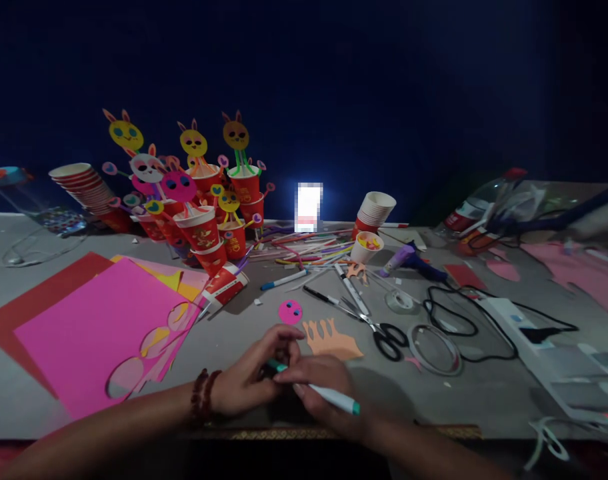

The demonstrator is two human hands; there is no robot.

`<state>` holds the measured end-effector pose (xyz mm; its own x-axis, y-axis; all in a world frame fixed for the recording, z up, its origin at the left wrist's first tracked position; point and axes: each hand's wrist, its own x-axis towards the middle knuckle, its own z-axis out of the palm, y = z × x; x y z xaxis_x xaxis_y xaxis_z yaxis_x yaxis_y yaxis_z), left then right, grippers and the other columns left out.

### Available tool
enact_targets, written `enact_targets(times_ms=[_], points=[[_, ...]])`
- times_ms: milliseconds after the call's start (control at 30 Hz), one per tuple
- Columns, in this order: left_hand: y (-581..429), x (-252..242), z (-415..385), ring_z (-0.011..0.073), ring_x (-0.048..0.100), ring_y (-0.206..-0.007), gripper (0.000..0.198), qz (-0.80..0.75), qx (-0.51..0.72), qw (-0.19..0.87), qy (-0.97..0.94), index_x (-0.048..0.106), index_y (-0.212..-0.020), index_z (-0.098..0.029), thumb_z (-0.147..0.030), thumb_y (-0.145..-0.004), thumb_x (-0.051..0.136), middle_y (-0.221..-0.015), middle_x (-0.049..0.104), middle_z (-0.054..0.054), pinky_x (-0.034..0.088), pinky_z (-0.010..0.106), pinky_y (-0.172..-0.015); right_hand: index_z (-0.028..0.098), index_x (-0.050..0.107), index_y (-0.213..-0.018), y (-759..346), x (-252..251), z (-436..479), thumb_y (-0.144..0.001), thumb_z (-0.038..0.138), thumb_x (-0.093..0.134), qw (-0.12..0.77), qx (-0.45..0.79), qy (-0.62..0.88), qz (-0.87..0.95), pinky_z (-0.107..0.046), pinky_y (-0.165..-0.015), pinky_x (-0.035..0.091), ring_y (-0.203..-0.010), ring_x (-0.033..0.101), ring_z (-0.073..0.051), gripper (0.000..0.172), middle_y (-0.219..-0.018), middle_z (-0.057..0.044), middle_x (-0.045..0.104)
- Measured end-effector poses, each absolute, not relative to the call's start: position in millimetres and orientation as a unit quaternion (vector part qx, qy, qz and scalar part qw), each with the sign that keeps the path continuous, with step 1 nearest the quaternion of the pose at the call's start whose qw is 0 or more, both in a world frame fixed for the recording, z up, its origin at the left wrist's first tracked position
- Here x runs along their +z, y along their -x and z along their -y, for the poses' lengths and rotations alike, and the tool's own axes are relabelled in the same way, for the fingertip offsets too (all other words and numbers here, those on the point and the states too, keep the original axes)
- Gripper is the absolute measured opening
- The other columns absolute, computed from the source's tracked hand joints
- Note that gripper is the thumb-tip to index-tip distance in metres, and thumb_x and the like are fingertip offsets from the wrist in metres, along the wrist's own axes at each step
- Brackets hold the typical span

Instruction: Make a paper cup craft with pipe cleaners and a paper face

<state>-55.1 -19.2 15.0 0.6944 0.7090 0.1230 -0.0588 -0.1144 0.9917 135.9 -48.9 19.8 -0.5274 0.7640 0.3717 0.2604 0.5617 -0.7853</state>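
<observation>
My right hand (329, 387) grips a white felt-tip marker (333, 396) with teal ends, its back end pointing right. The marker's front teal part reaches into the curled fingers of my left hand (257, 373), close against the right one. What the left fingers hold is hidden. Just beyond the hands lie a pink paper disc face (291, 311) with blue eyes and a cut piece of peach paper (333, 339). Black-handled scissors (390, 341) rest partly open to the right, near a black pen (324, 297) and a white marker (353, 292).
Pink paper sheets (99, 327) cover the left side. Red cups with paper rabbit figures (197, 230) stand behind. Pipe cleaners (309, 248), a cup of scraps (367, 247), a tape roll (401, 301), a wire coil (437, 350) and a power strip (519, 333) lie around.
</observation>
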Motion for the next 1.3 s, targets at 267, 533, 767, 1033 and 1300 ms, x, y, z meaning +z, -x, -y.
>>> enact_targets(times_ms=[267, 533, 767, 1033, 1300], points=[[32.8, 26.7, 26.5, 0.0339, 0.03, -0.143, 0.077, -0.149, 0.388, 0.775, -0.475, 0.038, -0.146, -0.022, -0.027, -0.071, 0.052, -0.155, 0.035, 0.009, 0.018, 0.054, -0.116, 0.022, 0.068, -0.091, -140.3, 15.3, 43.8, -0.101, 0.039, 0.031, 0.472, 0.332, 0.287, 0.765, -0.027, -0.063, 0.051, -0.057, 0.063, -0.016, 0.042, -0.058, 0.001, 0.066], [32.9, 23.3, -38.0, 0.0257, 0.045, -0.13, 0.037, -0.346, 0.381, 0.337, -0.788, 0.051, -0.132, -0.02, -0.027, -0.097, 0.04, -0.139, 0.052, 0.011, 0.034, 0.048, -0.111, 0.023, 0.066, -0.114, -199.0, 23.6, -1.5, -0.097, 0.026, 0.041, 0.362, 0.173, 0.344, 0.849, -0.034, -0.083, 0.053, -0.091, 0.069, -0.021, 0.03, -0.099, -0.006, 0.074], [46.5, 16.9, -76.2, 0.0314, 0.053, -0.107, 0.014, -0.478, 0.095, -0.125, -0.864, 0.066, -0.086, -0.014, -0.015, -0.09, 0.052, -0.095, 0.066, 0.014, 0.044, 0.046, -0.089, 0.025, 0.059, -0.13, -297.3, 33.5, -68.5, -0.079, -0.005, 0.05, -0.007, -0.119, 0.472, 0.874, -0.034, -0.074, 0.053, -0.096, 0.065, -0.026, 0.06, -0.108, -0.01, 0.071], [37.6, 34.3, -53.4, 0.0267, 0.059, -0.084, 0.016, -0.491, 0.101, -0.108, -0.859, 0.059, -0.093, -0.012, -0.012, -0.094, 0.044, -0.084, 0.065, 0.011, 0.046, 0.04, -0.076, 0.022, 0.066, -0.114, -233.6, 39.0, -29.9, -0.091, 0.033, 0.058, 0.303, 0.318, 0.494, 0.751, -0.027, -0.056, 0.049, -0.068, 0.064, -0.019, 0.027, -0.082, -0.005, 0.07], [17.3, 52.8, -7.7, 0.0217, 0.065, -0.088, 0.014, -0.394, 0.183, 0.107, -0.894, 0.052, -0.106, -0.017, -0.025, -0.1, 0.042, -0.099, 0.068, 0.008, 0.048, 0.031, -0.073, 0.023, 0.067, -0.099, -166.8, 47.1, 1.3, -0.093, 0.041, 0.057, 0.47, 0.514, 0.418, 0.584, -0.022, -0.043, 0.038, -0.05, 0.051, -0.012, 0.022, -0.061, 0.004, 0.058]])
